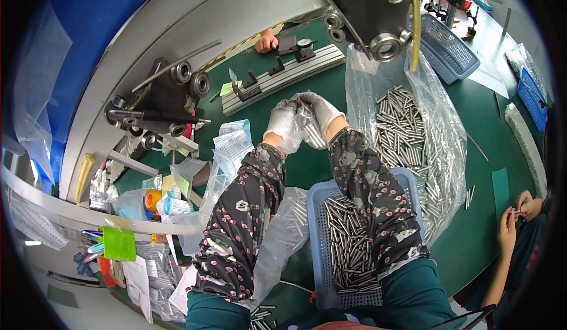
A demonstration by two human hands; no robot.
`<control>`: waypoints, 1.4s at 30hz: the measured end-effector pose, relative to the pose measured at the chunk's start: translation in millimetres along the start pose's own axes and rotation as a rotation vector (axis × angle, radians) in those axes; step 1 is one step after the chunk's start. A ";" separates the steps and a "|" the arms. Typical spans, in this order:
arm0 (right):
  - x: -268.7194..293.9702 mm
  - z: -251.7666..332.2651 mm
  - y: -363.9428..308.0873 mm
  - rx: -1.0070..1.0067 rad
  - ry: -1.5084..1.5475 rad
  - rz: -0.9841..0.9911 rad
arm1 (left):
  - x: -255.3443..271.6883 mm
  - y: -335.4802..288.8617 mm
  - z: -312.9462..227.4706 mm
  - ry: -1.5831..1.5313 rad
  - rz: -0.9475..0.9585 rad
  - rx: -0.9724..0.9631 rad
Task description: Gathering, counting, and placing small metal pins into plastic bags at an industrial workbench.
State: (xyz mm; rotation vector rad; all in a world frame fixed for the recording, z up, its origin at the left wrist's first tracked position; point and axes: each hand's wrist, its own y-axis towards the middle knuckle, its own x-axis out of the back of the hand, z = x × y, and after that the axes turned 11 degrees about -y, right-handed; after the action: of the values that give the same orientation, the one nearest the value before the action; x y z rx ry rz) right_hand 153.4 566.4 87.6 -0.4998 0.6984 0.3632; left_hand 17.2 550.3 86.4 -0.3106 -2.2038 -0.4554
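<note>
Both my hands wear white gloves and meet over the middle of the green table. Between them is a small clear plastic bag (312,130) with several shiny metal pins in it. My left hand (282,120) is closed on the bag's left side, and my right hand (323,112) grips its top and right side. Some fingertips are hidden by the plastic. Below my right forearm stands a blue plastic basket (318,244) holding many loose metal pins (348,247). To the right lies a large clear bag (440,135) full of similar pins.
Beyond my hands lies a metal rail fixture (283,79) with a dial gauge (305,43); another person's hand (267,41) is beside it. Bearing rollers (387,45) hang overhead. At right, another person's hands (512,215) hold a small part. Papers (233,147) and tape rolls (153,200) lie left.
</note>
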 end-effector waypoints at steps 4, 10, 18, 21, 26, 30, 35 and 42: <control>1.0 -1.8 -8.0 -0.014 0.008 0.044 | 3.2 0.7 -13.2 -0.793 -0.150 0.323; -10.7 8.1 -33.0 0.020 -0.070 0.028 | 34.6 1.7 -42.3 -1.078 -0.030 0.553; -46.2 16.4 -70.2 0.017 -0.174 0.069 | 106.2 -37.7 -100.2 -0.823 0.203 0.498; -61.5 2.8 -79.7 0.036 -0.177 0.108 | 120.7 -54.7 -89.2 -0.580 0.076 0.347; -89.8 -6.9 -97.9 0.049 -0.264 0.073 | 148.4 -80.2 -86.7 -0.585 -0.027 0.409; -76.9 -7.1 -100.4 -0.016 -0.586 0.204 | 179.2 -98.3 -95.6 -0.742 -0.306 0.523; -50.4 0.4 -106.5 -0.001 -0.586 0.054 | 212.7 -120.6 -60.3 -0.748 -0.656 0.782; -18.4 8.7 -130.7 -0.023 -0.562 0.000 | 207.8 -146.5 30.0 -0.537 -0.822 0.925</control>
State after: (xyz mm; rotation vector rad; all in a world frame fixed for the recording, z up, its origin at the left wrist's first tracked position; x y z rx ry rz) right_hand 206.9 460.9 146.8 -0.3925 0.1497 0.4856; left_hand -185.8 444.2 200.9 1.1069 -2.7196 0.3119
